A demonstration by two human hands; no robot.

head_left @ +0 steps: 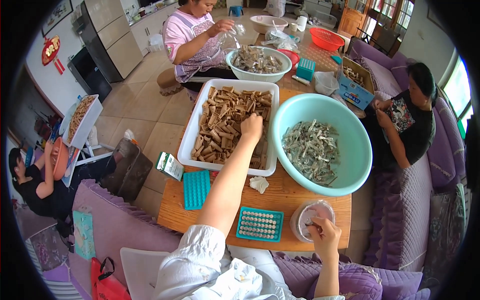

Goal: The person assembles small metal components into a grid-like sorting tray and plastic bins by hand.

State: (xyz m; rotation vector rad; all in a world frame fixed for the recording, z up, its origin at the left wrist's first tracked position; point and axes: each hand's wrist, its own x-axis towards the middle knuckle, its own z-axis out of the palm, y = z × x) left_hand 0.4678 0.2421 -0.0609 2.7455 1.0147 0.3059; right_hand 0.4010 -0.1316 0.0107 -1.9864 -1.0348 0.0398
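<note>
My left hand (pixel 251 128) reaches into a white plastic tub (pixel 186 150) heaped with short, curved brown pieces (pixel 227 131). Its fingers are curled down among them, and what they grip is hidden. My right hand (pixel 325 237) is at the mouth of a clear round plastic jar (pixel 301 227), thumb and fingers pinched together over it; anything between them is too small to make out. Between my forearms lies a teal rack (pixel 260 224) whose holes hold several whitish round ends. A second teal rack (pixel 196 190), with no pieces visible in it, lies left of my left forearm.
A large mint basin (pixel 357 150) holds clear-wrapped slips. A crumpled white tissue (pixel 259 184) and a green-white box (pixel 170 166) lie near the tub. Co-workers sit around; one is behind a pale basin (pixel 260 76). A blue carton (pixel 354 90) and red basket (pixel 326 38) stand farther off.
</note>
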